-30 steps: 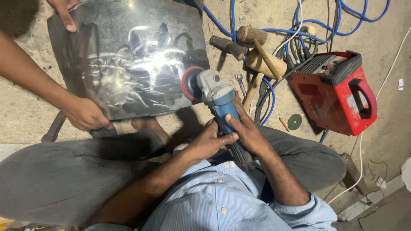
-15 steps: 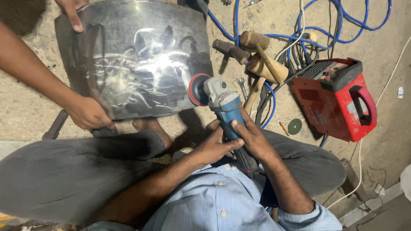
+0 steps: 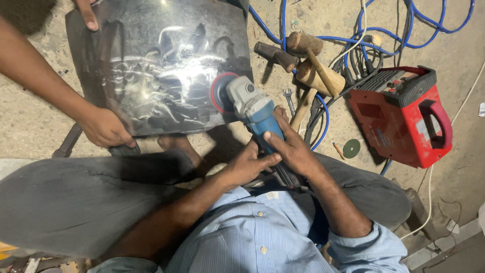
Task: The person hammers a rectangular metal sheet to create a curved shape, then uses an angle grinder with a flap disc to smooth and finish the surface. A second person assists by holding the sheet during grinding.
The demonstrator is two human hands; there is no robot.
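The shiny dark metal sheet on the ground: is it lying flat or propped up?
Flat, as far as shows. The shiny dark metal sheet lies spread on the sandy ground, with another person's hands on its edges.

Both forearms reach forward from rolled blue sleeves and meet in front of the chest. The right hand [image 3: 294,149] is curled palm-down, fingers wrapped closed. The left hand [image 3: 246,166] sits just beside it, touching, fingers bent inward in a loose clasp.

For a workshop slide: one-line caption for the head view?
Both hands, left and right, grip a blue angle grinder at a metal sheet steadied by another person's hand.
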